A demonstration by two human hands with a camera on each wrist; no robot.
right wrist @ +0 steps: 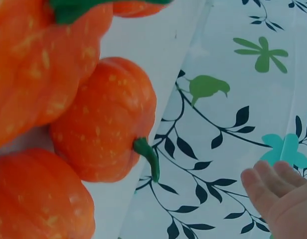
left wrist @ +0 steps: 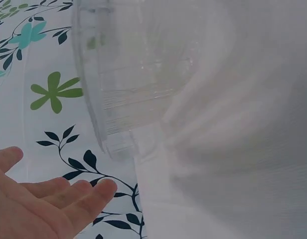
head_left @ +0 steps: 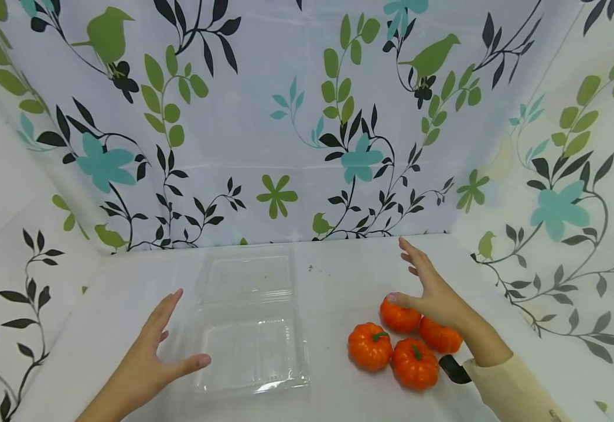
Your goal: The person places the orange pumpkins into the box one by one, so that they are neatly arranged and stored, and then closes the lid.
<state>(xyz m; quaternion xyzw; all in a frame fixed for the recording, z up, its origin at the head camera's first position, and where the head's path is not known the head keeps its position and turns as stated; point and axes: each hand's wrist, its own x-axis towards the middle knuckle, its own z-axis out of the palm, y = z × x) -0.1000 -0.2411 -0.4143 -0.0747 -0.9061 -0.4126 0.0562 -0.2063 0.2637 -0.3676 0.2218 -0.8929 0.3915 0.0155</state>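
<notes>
Two bare hands hover over a white table, both holding nothing. My left hand [head_left: 151,351] is left of a clear plastic clamshell container [head_left: 249,357], thumb spread and fingers straight. The container lies with its lid folded back, its two halves one behind the other; part of it shows in the left wrist view. My right hand [head_left: 433,293] is above and behind a cluster of several small orange pumpkins [head_left: 415,364] with green stems, its thumb overlapping the rear one [head_left: 399,317] in the head view. In the right wrist view a pumpkin [right wrist: 106,119] sits near the fingers.
A patterned curtain [head_left: 265,129] with leaves, birds and flowers rises behind the table and along both sides. The white tabletop [head_left: 328,305] lies between container and pumpkins. A black strap [head_left: 454,369] sits at the right wrist beside a cream sleeve [head_left: 512,387].
</notes>
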